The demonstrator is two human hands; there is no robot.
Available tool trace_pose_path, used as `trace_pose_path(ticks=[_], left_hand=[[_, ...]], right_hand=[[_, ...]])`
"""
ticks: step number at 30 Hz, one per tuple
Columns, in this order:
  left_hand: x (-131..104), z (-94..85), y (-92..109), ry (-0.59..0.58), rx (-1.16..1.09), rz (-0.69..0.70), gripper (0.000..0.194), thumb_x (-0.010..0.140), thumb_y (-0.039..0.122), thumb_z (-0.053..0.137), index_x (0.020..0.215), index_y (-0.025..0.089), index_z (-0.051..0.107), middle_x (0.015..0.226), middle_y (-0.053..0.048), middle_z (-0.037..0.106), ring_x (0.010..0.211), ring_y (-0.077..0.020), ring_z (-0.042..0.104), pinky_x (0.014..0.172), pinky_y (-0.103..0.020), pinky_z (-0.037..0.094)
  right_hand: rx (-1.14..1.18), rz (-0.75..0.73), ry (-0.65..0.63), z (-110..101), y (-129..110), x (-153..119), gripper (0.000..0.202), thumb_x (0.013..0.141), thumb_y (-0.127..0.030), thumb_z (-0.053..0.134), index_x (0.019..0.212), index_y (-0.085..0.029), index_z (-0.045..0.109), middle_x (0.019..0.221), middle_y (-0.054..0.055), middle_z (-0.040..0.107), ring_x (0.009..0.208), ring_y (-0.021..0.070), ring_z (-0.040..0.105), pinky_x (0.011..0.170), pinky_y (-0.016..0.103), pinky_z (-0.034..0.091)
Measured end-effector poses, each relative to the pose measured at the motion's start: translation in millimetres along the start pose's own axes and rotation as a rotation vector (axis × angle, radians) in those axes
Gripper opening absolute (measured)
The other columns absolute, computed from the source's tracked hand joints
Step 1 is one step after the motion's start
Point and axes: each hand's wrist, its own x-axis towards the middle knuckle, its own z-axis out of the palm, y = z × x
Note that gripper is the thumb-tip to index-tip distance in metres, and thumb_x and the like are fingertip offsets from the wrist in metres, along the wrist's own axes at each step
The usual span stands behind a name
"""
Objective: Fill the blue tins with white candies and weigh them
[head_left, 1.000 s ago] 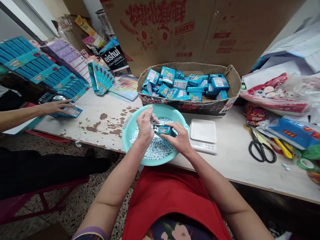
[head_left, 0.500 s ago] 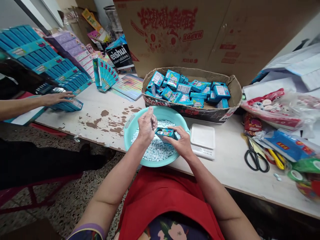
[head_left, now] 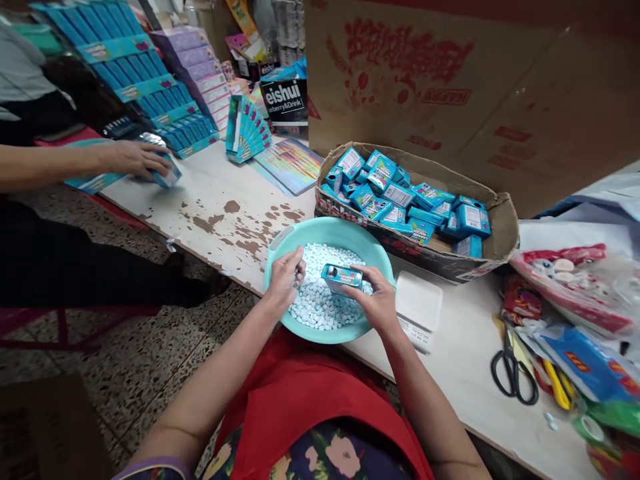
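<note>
Box (head_left: 342, 279) is held above the candies (head_left: 323, 310) in the basin (head_left: 325, 230), its long axis running left to right, holed end leftward. It is pinched between the right hand's (head_left: 375, 297) thumb and fingers. The left hand (head_left: 286, 277) is loosely curled; any contents cannot be told. The counter (head_left: 463, 347) is blotched brown, backed by cardboard (head_left: 370, 120).

A black box (head_left: 284, 102) reads "eishui", the carton (head_left: 480, 100) "HAPPY".

Basin (head_left: 325, 230) aqua; pellets (head_left: 320, 310) white and pale blue; small box (head_left: 341, 277) turquoise; apron (head_left: 310, 400) red; floor (head_left: 200, 333) speckled.
</note>
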Motion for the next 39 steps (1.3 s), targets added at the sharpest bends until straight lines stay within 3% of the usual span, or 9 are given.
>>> trace_pose_path(ticks=[11,17,22,26,32,39], left_hand=[[-9,-10.7,-7,-0.042,0.135,-0.035,0.044,0.076,0.050,0.067,0.061,0.016,0.044,0.053,0.006,0.042,0.039,-0.0018,0.034,0.035,-0.014,0.020],[-15,0.2,7,-0.035,0.011,-0.022,0.042,0.076,0.046,0.068,0.059,0.017,0.042,0.050,0.007,0.038,0.037,-0.0022,0.032,0.034,-0.014,0.020],[-29,35.3,31,-0.117,-0.190,0.189,0.044,0.082,0.044,0.064,0.056,0.018,0.039,0.050,0.006,0.036,0.039,-0.0041,0.036,0.036,-0.017,0.026],[-28,53.7,28,-0.111,-0.120,0.332,0.044,0.083,0.039,0.064,0.053,0.018,0.041,0.050,0.006,0.037,0.047,-0.0075,0.050,0.052,-0.022,0.043],[-25,54.4,24,-0.150,-0.145,0.331,0.033,0.086,0.039,0.058,0.061,0.019,0.049,0.050,0.004,0.045,0.056,-0.0132,0.061,0.063,-0.027,0.052],[-27,56.4,24,-0.178,-0.157,0.384,0.023,0.085,0.039,0.058,0.076,0.018,0.054,0.069,0.002,0.057,0.063,-0.0131,0.064,0.068,-0.031,0.055]], right_hand=[[0.421,0.064,0.087,-5,17,-13,0.047,0.059,-0.040,0.086,0.101,-0.026,0.071,0.096,0.002,0.062,0.089,0.0189,0.060,0.079,0.032,0.051],[0.332,0.030,0.016,-5,8,-14,0.043,0.065,-0.033,0.084,0.105,-0.027,0.070,0.099,0.002,0.063,0.093,0.0189,0.060,0.083,0.033,0.050],[0.075,-0.036,-0.022,2,-8,-10,0.037,0.070,-0.028,0.081,0.105,-0.027,0.071,0.097,0.003,0.066,0.092,0.0188,0.060,0.086,0.034,0.049],[0.016,-0.056,-0.041,12,-17,-7,0.037,0.071,-0.030,0.080,0.106,-0.027,0.070,0.093,0.002,0.066,0.085,0.0184,0.060,0.081,0.034,0.050],[0.020,-0.035,-0.037,12,-20,-4,0.036,0.071,-0.028,0.080,0.106,-0.026,0.070,0.094,0.002,0.067,0.087,0.0187,0.060,0.081,0.034,0.049],[0.055,-0.009,-0.013,11,-17,-1,0.037,0.069,-0.029,0.080,0.105,-0.027,0.070,0.094,0.002,0.066,0.088,0.0188,0.061,0.084,0.035,0.049]])
